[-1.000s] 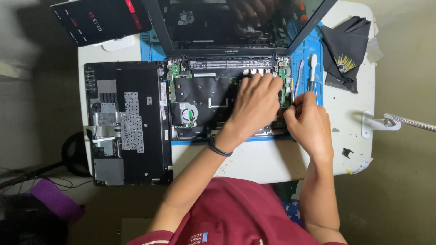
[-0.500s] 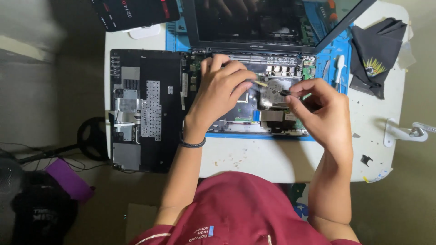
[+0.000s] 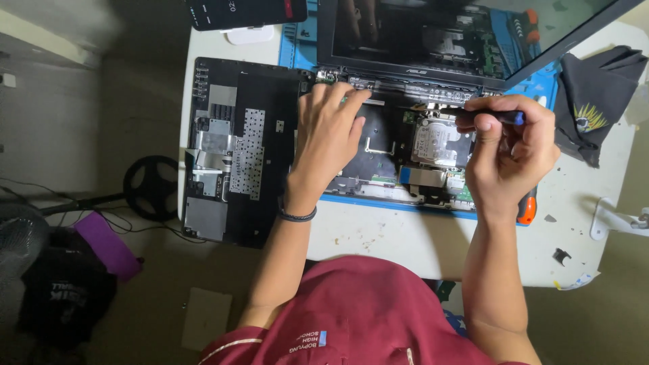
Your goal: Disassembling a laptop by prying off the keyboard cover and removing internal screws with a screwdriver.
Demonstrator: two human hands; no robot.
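Note:
An opened laptop base (image 3: 385,145) lies on a blue mat on the white table (image 3: 378,233), its screen tilted up at the back. My left hand (image 3: 331,132) rests flat on the left part of the exposed inside, fingers spread, a black band on the wrist. My right hand (image 3: 510,152) grips a thin dark tool with a blue end (image 3: 497,116), held level over the silver drive (image 3: 436,143) at the right of the base.
The removed keyboard cover (image 3: 236,152) lies upside down at the left, overhanging the table edge. A dark cloth (image 3: 591,108) sits at the right, an orange-handled tool (image 3: 527,209) by my right wrist, a phone (image 3: 247,12) at the back. Fan and bags on the floor left.
My left hand has slid left and flattened onto the base. My right hand has lifted and turned the thin tool level above the drive. The view has shifted.

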